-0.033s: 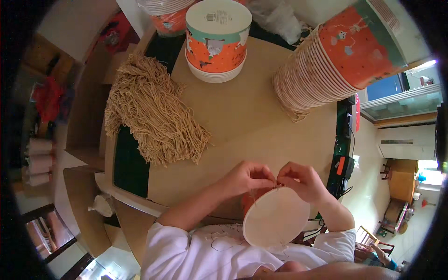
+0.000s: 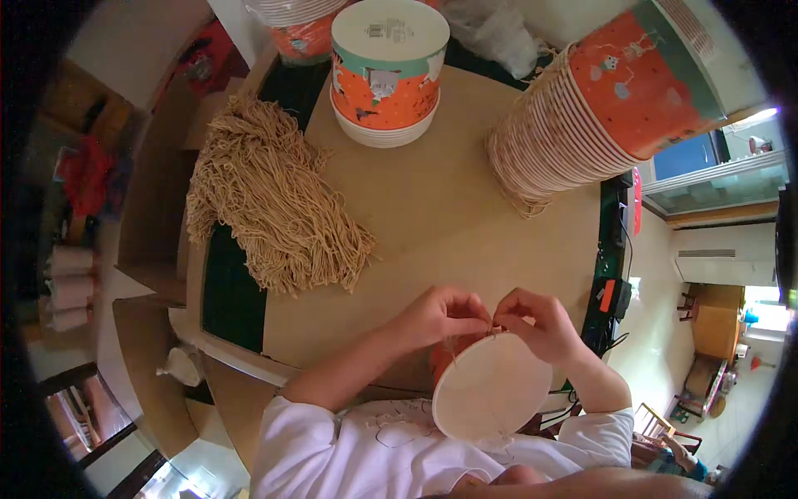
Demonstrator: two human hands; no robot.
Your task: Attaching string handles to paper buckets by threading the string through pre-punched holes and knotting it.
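Observation:
Close to my body an orange paper bucket is tilted on its side, its round white end facing up toward me. At its upper rim, the fingertips of my left hand and my right hand meet in a pinch. Between them is thin tan string, with a loose strand trailing down the bucket's side beside my left hand. How the string runs inside my fingers is hidden. Further off to the left lies a thick bundle of cut tan strings on the cardboard sheet.
The cardboard sheet covers a green table. An upside-down bucket stack stands at the far side, and a long leaning stack at far right carries strings. Plastic film lies behind. Cardboard boxes stand left; cables and a black adapter line the right edge.

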